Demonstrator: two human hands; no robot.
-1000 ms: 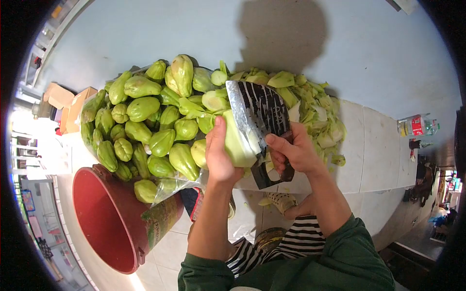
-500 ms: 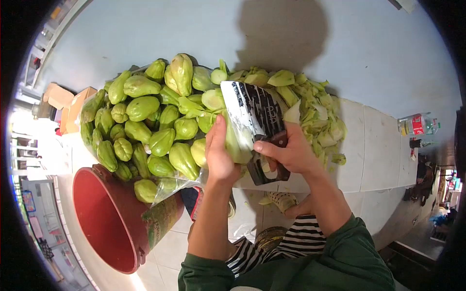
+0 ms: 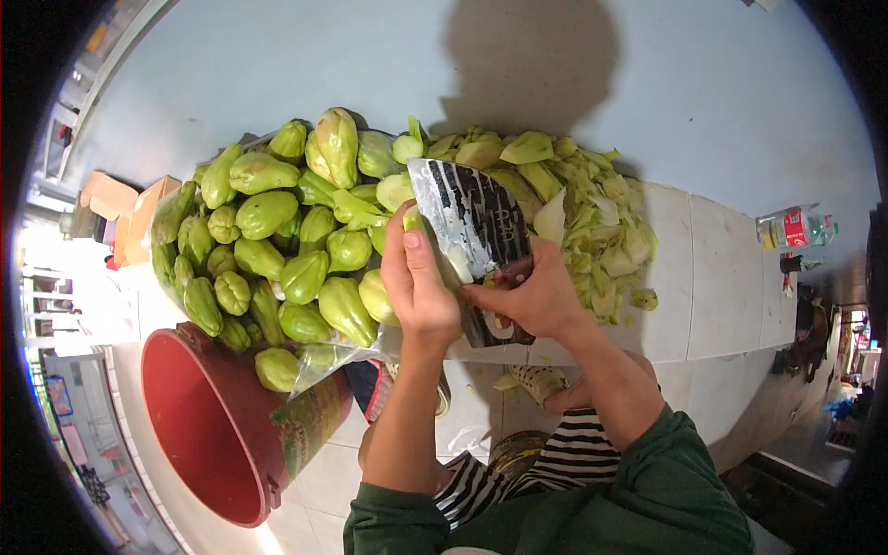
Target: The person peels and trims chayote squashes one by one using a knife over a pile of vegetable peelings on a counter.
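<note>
Knife (image 3: 470, 217) fills the curled right hand (image 3: 536, 301), left hand (image 3: 424, 301) clasping a chayote (image 3: 413, 220).

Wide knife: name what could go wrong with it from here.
The wide knife could slip and nick the left hand, whose thumb lies close beside the blade. The chayote, mostly hidden by blade and hand, might twist in the grip. The right hand could perhaps brush peelings off the tiled ledge.
</note>
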